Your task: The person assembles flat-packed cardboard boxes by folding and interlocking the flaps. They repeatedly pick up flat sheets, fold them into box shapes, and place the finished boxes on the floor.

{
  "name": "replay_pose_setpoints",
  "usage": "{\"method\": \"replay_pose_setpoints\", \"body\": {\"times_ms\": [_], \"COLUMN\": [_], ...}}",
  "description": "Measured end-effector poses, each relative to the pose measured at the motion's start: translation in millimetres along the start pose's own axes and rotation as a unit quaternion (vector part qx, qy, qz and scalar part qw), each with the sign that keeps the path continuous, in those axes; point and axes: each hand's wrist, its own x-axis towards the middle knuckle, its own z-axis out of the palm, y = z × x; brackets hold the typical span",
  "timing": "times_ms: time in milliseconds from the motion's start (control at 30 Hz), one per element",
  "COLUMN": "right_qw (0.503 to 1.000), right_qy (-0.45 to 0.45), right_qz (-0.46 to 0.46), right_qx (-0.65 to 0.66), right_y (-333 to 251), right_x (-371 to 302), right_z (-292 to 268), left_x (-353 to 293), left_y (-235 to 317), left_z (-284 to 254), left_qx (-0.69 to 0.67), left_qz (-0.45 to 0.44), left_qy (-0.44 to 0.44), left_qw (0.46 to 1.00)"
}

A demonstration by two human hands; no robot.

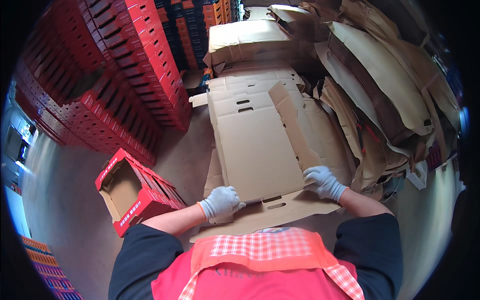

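Observation:
A flat brown cardboard box blank (255,155) with slots and hand holes lies in front of me on a stack of similar sheets. My left hand (222,202), in a pale grey knitted glove, is closed at its near left corner. At the near right corner, my right hand (325,182), gloved alike, has its fingers bent over the edge. The long right side flap (294,125) of the blank stands partly raised. Along the near edge is a strip with hand holes (275,205). Both thumbs are partly hidden by the gloves and cardboard.
Folded red cardboard trays (122,192) stand on the floor at my left. Tall stacks of red trays (150,45) rise behind them, with dark and orange ones (187,35) farther back. Paper-wrapped bundles (250,40) lie beyond the blank, and more wrapped bundles (380,75) lean at the right.

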Motion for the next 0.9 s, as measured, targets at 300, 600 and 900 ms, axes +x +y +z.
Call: {"method": "replay_pose_setpoints", "body": {"times_ms": [300,600,900], "right_qw": [0.972,0.959,0.846], "right_qy": [-0.119,0.269,-0.459], "right_qz": [0.199,0.048,0.139], "right_qx": [0.026,0.082,0.232], "right_y": [29.9,-29.6,-110.4], "right_x": [20.4,92.7,-0.9], "right_z": [-11.8,-58.8,-16.8], "left_x": [0.0,14.0,-66.4], "left_y": [-3.2,-58.3,37.9], "left_z": [6.1,-101.4,-34.3], "left_qx": [-0.008,0.063,-0.442], "left_qz": [-0.003,-0.045,-0.060], "left_qy": [0.076,0.227,-0.207], "left_qw": [0.997,0.971,0.871]}}
